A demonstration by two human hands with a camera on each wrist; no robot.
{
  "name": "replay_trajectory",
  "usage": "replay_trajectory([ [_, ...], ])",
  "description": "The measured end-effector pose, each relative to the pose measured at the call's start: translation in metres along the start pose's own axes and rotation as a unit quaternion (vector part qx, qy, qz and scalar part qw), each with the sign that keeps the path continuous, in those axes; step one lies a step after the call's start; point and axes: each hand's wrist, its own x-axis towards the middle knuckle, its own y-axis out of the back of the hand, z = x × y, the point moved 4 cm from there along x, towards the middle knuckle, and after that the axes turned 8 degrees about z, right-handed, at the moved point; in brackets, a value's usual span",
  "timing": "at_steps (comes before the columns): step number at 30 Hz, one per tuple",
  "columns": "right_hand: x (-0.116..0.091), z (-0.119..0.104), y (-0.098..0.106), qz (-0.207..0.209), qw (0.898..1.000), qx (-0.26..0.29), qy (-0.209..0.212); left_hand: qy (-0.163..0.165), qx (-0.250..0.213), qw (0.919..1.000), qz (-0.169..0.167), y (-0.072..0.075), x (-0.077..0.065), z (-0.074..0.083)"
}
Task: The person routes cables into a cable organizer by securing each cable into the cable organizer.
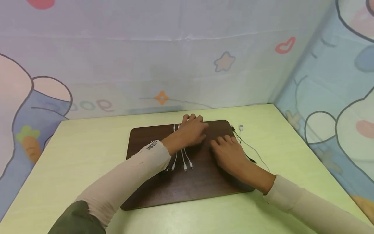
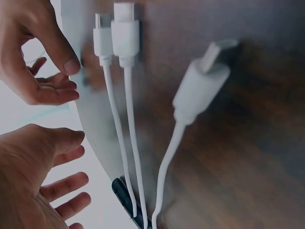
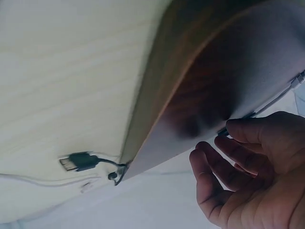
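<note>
A dark brown board (image 1: 204, 182) lies on the table, bearing several white cables (image 1: 183, 159). In the left wrist view, three white connectors stand out near the lens, the largest white connector (image 2: 200, 88) pointing up and right. My left hand (image 1: 189, 131) hovers over the back of the board, its fingers loosely bent and apart, holding nothing. Over the board's right side is my right hand (image 1: 229, 154). The right wrist view has its fingers (image 3: 209, 167) loosely curled around nothing, close to the board's surface; whether they touch it is unclear.
Along the board's right edge runs a black cable with a USB plug (image 3: 82, 161). Beside it, a white cable ends in a white USB plug (image 1: 241, 127). A small dark strip (image 2: 125, 195) sits by the white cables. Printed cloth walls (image 1: 131, 65) border the pale table (image 1: 87, 146).
</note>
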Motion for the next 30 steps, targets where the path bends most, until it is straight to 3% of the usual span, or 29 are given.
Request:
replay_trajectory([
  [10, -0.011, 0.007, 0.006, -0.035, 0.998, 0.010, -0.044, -0.043, 0.042, 0.9981, 0.009, -0.007, 0.013, 0.008],
  [17, -0.023, 0.013, 0.010, -0.037, 0.997, 0.003, -0.063, -0.057, 0.070, 0.9957, 0.018, -0.011, 0.022, 0.018],
  [30, -0.045, 0.025, 0.013, -0.028, 0.996, -0.008, -0.086, -0.072, 0.089, 0.9934, 0.004, -0.016, 0.033, 0.038],
])
